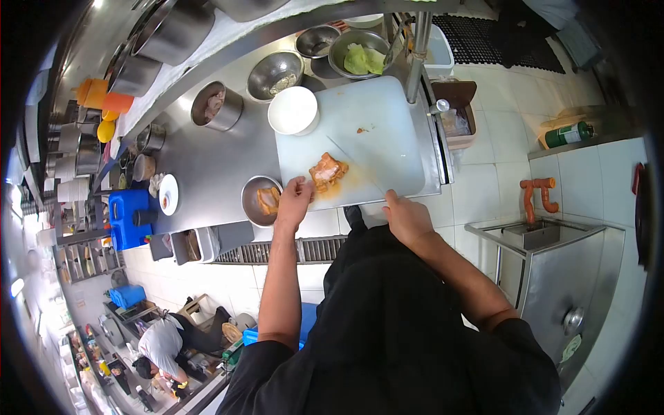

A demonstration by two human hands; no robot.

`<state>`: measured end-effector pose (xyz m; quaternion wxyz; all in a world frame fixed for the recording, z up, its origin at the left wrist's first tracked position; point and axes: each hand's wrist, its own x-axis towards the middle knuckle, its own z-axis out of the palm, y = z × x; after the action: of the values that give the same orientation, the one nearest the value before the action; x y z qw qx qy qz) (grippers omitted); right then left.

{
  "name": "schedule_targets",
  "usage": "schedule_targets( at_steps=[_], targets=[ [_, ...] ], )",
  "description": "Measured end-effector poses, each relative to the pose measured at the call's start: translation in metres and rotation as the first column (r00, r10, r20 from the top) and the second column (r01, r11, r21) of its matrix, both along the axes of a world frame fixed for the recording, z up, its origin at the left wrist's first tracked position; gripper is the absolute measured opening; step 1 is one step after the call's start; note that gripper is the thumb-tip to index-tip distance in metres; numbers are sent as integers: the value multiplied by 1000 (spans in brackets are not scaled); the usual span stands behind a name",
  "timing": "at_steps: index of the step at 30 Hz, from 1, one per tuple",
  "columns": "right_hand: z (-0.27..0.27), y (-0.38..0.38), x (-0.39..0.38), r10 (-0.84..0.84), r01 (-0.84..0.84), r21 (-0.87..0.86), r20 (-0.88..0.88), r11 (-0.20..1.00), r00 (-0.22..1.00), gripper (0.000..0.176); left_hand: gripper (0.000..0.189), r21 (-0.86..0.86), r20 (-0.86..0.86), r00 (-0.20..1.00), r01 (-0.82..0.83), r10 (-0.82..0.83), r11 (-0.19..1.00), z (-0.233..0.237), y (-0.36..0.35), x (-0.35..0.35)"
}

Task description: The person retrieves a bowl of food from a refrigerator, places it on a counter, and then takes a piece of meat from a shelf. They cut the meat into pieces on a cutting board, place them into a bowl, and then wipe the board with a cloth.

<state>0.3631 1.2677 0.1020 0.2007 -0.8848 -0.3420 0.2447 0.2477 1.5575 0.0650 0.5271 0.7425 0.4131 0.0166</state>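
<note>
My right hand (409,218) is wrapped around the handle of a knife at the front edge of the white cutting board (387,117). The thin knife blade (354,160) points away to the upper left over the board. A pile of orange-brown meat pieces (327,171), with a paler patch on top, lies on the board left of the blade. My left hand (296,199) is at the board's left front corner, close beside the meat, its fingers slightly bent and apart. Left of that hand, a metal bowl (251,211) holds more of the orange-coated meat.
Behind stand a white bowl (293,111), a metal bowl with pale bits (259,75), a bowl of green leaves (334,61) and a steel pot (232,114). A metal post (420,55) rises at the board's far right. Another person (162,346) bends down at lower left.
</note>
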Motion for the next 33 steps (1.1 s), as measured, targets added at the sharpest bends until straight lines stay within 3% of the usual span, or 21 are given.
schedule_targets(
  at_steps=[2,5,13,16,18,20,22,29,30,33],
  targets=[
    [-1,-1,-8,54,-54,-40,-5,998,999,26,35,-325,46,988,-124,146,938,-6,-4,2],
    [0,2,-20,107,-108,-60,-16,992,994,29,28,-286,70,978,-170,197,943,-9,-14,12],
    [8,8,-15,136,-137,-90,-17,986,991,35,31,-194,107,979,-151,174,969,-9,-18,6],
    [18,1,-12,68,-68,-74,2,995,998,35,22,66,54,993,-111,107,992,24,-19,-18],
    [17,-7,-13,14,-11,-34,75,999,997,34,23,289,109,988,-139,112,947,42,-8,-43],
    [11,-18,-14,-47,49,-16,100,999,994,34,39,508,135,991,-92,27,856,48,17,-73],
    [13,-26,-18,-119,121,-14,72,993,990,33,69,639,65,989,58,-129,767,51,46,-92],
    [29,-15,-42,-227,227,-38,1,973,974,29,77,550,-177,937,348,-302,759,33,98,-91],
    [33,-12,-46,-253,253,-25,-4,967,967,29,76,559,-170,936,349,-308,752,37,99,-89],
    [39,-9,-55,-335,336,20,-29,942,942,29,74,312,-29,973,228,-231,923,60,98,-94]
  ],
)
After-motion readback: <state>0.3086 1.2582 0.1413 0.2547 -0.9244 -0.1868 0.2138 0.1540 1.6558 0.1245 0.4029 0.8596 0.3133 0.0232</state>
